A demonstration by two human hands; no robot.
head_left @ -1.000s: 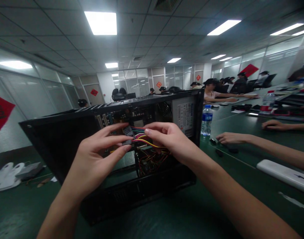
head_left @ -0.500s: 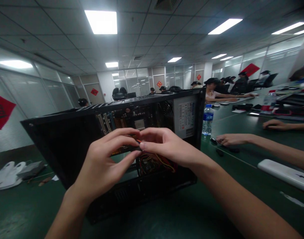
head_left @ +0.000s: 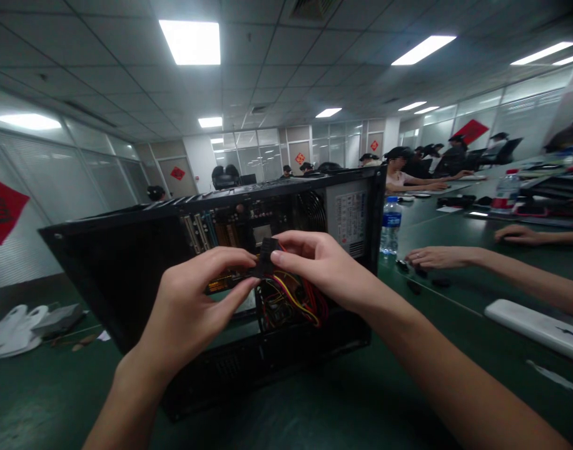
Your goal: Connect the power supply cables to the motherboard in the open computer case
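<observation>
A black computer case (head_left: 268, 359) stands with its side off in front of me. Inside are a motherboard (head_left: 263, 236) and a silver power supply (head_left: 347, 215). My right hand (head_left: 324, 265) pinches a black multi-pin power connector (head_left: 268, 250) between thumb and index finger. Coloured cables (head_left: 298, 300), red and yellow among them, hang below it inside the case. My left hand (head_left: 197, 300) closes its thumb and fingertips on the connector's lower left part, where a dark piece shows. Whether that piece is separate I cannot tell.
A water bottle (head_left: 390, 226) stands right of the case. Another person's hand (head_left: 439, 257) touches small black items on the green table (head_left: 422, 356). A white object (head_left: 535, 328) lies at right, white gloves (head_left: 19, 331) at left. More people sit farther back.
The black connector, hidden behind my fingers before, now shows between my hands, turned upright. My left fingertips have drawn slightly left, and more of the cables is visible.
</observation>
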